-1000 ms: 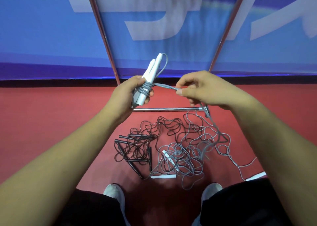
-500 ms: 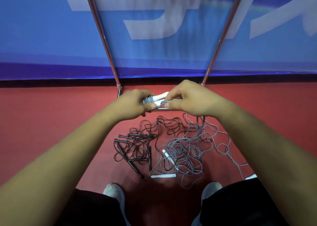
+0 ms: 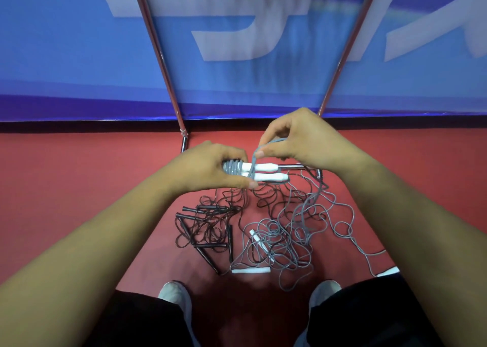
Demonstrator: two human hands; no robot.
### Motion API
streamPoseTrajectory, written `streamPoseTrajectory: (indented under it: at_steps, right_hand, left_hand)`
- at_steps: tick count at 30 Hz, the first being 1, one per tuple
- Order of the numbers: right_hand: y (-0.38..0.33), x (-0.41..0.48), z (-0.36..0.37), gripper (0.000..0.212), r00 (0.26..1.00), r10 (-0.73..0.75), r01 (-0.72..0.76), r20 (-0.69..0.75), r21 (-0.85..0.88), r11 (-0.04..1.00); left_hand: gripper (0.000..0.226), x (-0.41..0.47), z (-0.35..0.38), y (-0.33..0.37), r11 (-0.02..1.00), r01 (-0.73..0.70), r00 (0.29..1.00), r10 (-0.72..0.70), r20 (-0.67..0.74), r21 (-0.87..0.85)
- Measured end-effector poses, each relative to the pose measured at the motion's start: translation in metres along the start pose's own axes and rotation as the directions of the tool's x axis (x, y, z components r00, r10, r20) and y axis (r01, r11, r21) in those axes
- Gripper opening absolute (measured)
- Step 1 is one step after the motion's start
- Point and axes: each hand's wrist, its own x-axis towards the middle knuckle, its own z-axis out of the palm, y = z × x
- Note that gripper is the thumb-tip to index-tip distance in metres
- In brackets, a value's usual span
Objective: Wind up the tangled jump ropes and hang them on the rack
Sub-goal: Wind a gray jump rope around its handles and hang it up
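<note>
First rope is mid-wind, judging by the coil: left hand (image 3: 210, 167) grips the paired white handles (image 3: 266, 171) with a few grey turns on them. Right hand (image 3: 303, 138) pinches the grey cord (image 3: 254, 159) just above the handles. The rest of the cord trails below the right hand into the grey tangle (image 3: 284, 238). Black ropes (image 3: 208, 228) lie below the left hand, untouched. Hanging on the rack (image 3: 158, 49) is not yet done. No containers in view.

floor (image 3: 66, 188): red, smooth | banner (image 3: 52, 43): blue, upright along floor's far edge | lettering (image 3: 237, 30): large, pale, blurred, unreadable | violet band (image 3: 79, 108): along banner's lower edge | black strip (image 3: 79, 126): between band and floor
</note>
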Motion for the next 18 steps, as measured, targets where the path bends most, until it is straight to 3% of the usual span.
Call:
streamPoseTrajectory:
  at_steps: [3,8,10,13,18]
  right_hand:
    - [0.005,0.001,-0.005,0.013,1.0,-0.016,0.016,-0.004,0.047,0.999]
    - [0.014,0.003,-0.013,0.009,0.999,-0.031,0.028,0.013,0.189,0.982]
    - [0.017,0.005,-0.016,0.002,1.0,-0.018,0.019,-0.008,0.214,0.977]
    - [0.02,0.006,-0.018,0.01,0.999,0.023,-0.013,-0.032,0.279,0.96]
    - [0.026,0.01,-0.012,0.012,0.982,0.154,-0.188,0.108,0.556,0.81]
  left_hand:
    - [0.038,-0.001,-0.004,-0.001,0.995,-0.093,0.995,0.092,-0.035,-0.028]
    - [0.018,-0.003,-0.007,0.004,0.94,-0.154,0.985,0.172,0.032,-0.305]
    - [0.022,-0.004,-0.008,0.006,0.863,-0.128,0.987,0.157,0.018,-0.489]
    - [0.022,-0.003,-0.01,0.004,0.717,-0.143,0.99,0.115,-0.086,-0.683]
    - [0.035,0.005,-0.012,-0.002,0.48,-0.161,0.975,-0.057,-0.213,-0.862]
